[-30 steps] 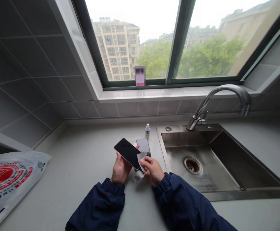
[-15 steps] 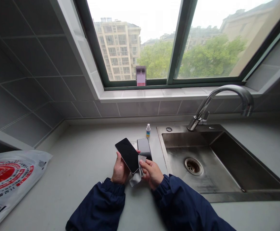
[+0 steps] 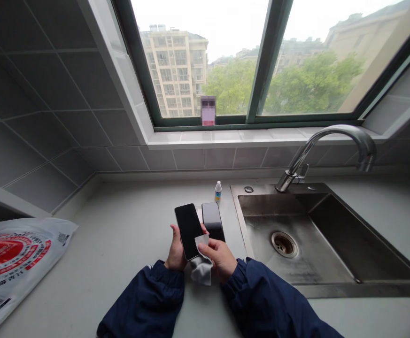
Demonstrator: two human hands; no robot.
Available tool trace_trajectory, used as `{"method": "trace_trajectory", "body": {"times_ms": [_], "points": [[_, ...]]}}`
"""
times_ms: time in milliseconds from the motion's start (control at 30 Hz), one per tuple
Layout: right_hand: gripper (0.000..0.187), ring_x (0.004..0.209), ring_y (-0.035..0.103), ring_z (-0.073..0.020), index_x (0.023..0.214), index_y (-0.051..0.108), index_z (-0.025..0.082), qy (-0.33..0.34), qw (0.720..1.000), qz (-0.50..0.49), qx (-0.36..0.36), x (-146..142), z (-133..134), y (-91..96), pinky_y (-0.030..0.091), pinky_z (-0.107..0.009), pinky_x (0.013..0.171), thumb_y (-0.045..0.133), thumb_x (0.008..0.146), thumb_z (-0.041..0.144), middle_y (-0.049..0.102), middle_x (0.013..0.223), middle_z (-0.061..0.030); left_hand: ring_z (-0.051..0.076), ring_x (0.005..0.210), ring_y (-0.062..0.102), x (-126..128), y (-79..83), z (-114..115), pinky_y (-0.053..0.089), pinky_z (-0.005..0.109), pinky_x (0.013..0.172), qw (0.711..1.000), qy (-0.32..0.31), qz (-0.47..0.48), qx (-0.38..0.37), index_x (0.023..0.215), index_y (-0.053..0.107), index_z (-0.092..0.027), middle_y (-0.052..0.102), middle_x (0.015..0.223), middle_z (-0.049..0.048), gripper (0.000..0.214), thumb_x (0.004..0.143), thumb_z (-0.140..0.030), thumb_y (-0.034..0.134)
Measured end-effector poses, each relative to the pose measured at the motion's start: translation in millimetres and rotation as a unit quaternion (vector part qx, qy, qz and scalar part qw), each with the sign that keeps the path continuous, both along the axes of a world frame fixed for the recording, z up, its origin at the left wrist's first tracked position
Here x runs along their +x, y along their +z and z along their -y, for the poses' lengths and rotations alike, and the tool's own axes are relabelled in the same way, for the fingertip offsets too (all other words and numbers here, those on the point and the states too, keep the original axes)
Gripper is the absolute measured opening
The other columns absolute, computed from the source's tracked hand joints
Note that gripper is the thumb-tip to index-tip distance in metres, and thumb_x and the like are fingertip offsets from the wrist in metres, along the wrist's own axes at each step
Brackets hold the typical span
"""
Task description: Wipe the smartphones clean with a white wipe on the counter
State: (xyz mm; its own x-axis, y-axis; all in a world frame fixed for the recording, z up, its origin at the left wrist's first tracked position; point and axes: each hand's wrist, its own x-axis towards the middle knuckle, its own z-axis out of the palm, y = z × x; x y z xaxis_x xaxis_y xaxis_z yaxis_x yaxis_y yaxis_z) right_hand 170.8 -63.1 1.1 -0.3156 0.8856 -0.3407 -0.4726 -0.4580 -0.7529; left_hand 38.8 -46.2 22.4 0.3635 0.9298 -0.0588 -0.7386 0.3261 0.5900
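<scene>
Head view: phone (image 3: 187, 227) above surface (image 3: 127, 225), long axis far-left to near-right, clasped by left hand (image 3: 175, 253), fingers round edges; right hand (image 3: 223, 258), fingers pinching cloth (image 3: 201, 272), at near right corner, phone lying left.

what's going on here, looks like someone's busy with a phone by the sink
A person's left hand holds a smartphone with its dark screen facing up. The right hand pinches a gray cloth at the phone's lower right, with part of the cloth over the screen and the rest hanging below. Beyond the hands, a small white-capped bottle stands upright on the countertop, left of the sink.
</scene>
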Motion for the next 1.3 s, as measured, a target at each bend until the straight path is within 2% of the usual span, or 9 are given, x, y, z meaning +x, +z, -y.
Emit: {"method": "trace_trajectory", "body": {"times_ms": [133, 333, 467, 567, 700, 867, 1000, 1067, 1300], "points": [[0.049, 0.061, 0.063, -0.0135, 0.081, 0.072, 0.009, 0.005, 1.000, 0.010, 0.004, 1, -3, -0.5, 0.048, -0.024, 0.060, 0.089, 0.055, 0.048, 0.070, 0.071, -0.0050, 0.031, 0.092, 0.065, 2, 0.8, 0, 0.049, 0.045, 0.088, 0.999, -0.016, 0.017, -0.035, 0.111, 0.063, -0.009, 0.068, 0.097, 0.0170, 0.083, 0.080, -0.079, 0.031], [0.047, 0.044, 0.050, -0.0079, 0.079, 0.071, 0.010, 0.021, 0.999, 0.030, -0.008, 13, -12, 5.6, 0.041, -0.020, 0.042, 0.090, 0.054, 0.045, 0.060, 0.056, 0.0013, 0.026, 0.084, 0.065, -3, 4.3, -6, 0.051, 0.041, 0.084, 0.996, 0.079, 0.019, -0.032, 0.102, 0.066, -0.008, 0.068, 0.089, 0.0141, 0.070, 0.087, -0.069, 0.036], [0.050, 0.048, 0.057, -0.0116, 0.085, 0.071, 0.010, -0.035, 0.999, 0.031, 0.009, 27, -23, 15.0, 0.045, -0.022, 0.043, 0.089, 0.055, 0.045, 0.065, 0.063, -0.0031, 0.024, 0.077, 0.065, -10, 1.4, -10, 0.053, 0.038, 0.071, 0.993, 0.111, 0.000, -0.047, 0.105, 0.066, -0.008, 0.068, 0.094, 0.0144, 0.065, 0.089, -0.064, 0.038], [0.050, 0.069, 0.067, -0.0184, 0.098, 0.069, 0.013, -0.127, 0.991, 0.027, 0.035, 42, -34, 24.1, 0.053, -0.025, 0.054, 0.084, 0.064, 0.047, 0.072, 0.088, -0.0087, 0.023, 0.072, 0.065, -9, -0.7, -10, 0.052, 0.035, 0.064, 0.996, 0.080, -0.009, -0.049, 0.106, 0.065, -0.008, 0.068, 0.091, 0.0144, 0.064, 0.091, -0.063, 0.035], [0.040, 0.103, 0.066, -0.0264, 0.110, 0.069, 0.015, -0.226, 0.960, 0.060, 0.154, 49, -33, 35.4, 0.054, -0.040, 0.090, 0.069, 0.083, 0.045, 0.071, 0.111, -0.0120, 0.024, 0.069, 0.065, -4, -3.2, -8, 0.052, 0.035, 0.058, 0.998, -0.042, -0.021, -0.037, 0.105, 0.066, -0.007, 0.068, 0.093, 0.0163, 0.072, 0.090, -0.067, 0.028], [0.030, 0.126, 0.053, -0.0274, 0.121, 0.067, 0.024, -0.134, 0.871, 0.260, 0.394, 32, -9, 31.0, 0.040, -0.047, 0.108, 0.052, 0.096, 0.030, 0.057, 0.136, -0.0093, 0.029, 0.081, 0.069, 0, -10.6, -6, 0.054, 0.042, 0.073, 0.991, -0.121, -0.008, -0.063, 0.117, 0.063, -0.007, 0.069, 0.101, 0.0190, 0.074, 0.091, -0.067, 0.027], [0.039, 0.139, 0.034, -0.0308, 0.129, 0.061, 0.026, -0.012, 0.698, 0.393, 0.599, 24, 0, 18.8, 0.036, -0.052, 0.111, 0.055, 0.090, 0.018, 0.037, 0.151, -0.0095, 0.032, 0.112, 0.062, 0, -10.6, -8, 0.044, 0.046, 0.099, 0.991, -0.096, 0.041, -0.085, 0.135, 0.050, -0.008, 0.066, 0.116, 0.0195, 0.071, 0.093, -0.062, 0.029], [0.041, 0.141, 0.029, -0.0324, 0.128, 0.060, 0.025, 0.002, 0.643, 0.436, 0.629, 24, -1, 16.4, 0.035, -0.054, 0.111, 0.057, 0.088, 0.016, 0.033, 0.152, -0.0103, 0.033, 0.117, 0.059, 0, -9.5, -9, 0.042, 0.047, 0.102, 0.990, -0.091, 0.047, -0.093, 0.136, 0.049, -0.008, 0.065, 0.119, 0.0200, 0.073, 0.092, -0.063, 0.030], [0.046, 0.134, 0.040, -0.0313, 0.137, 0.051, 0.019, 0.003, 0.633, 0.447, 0.632, 28, -4, 19.7, 0.034, -0.053, 0.112, 0.054, 0.091, 0.026, 0.054, 0.132, -0.0142, 0.034, 0.117, 0.058, -3, -10.9, -8, 0.043, 0.048, 0.102, 0.993, -0.066, 0.054, -0.085, 0.133, 0.052, -0.006, 0.066, 0.117, 0.0211, 0.075, 0.091, -0.065, 0.032]]}}
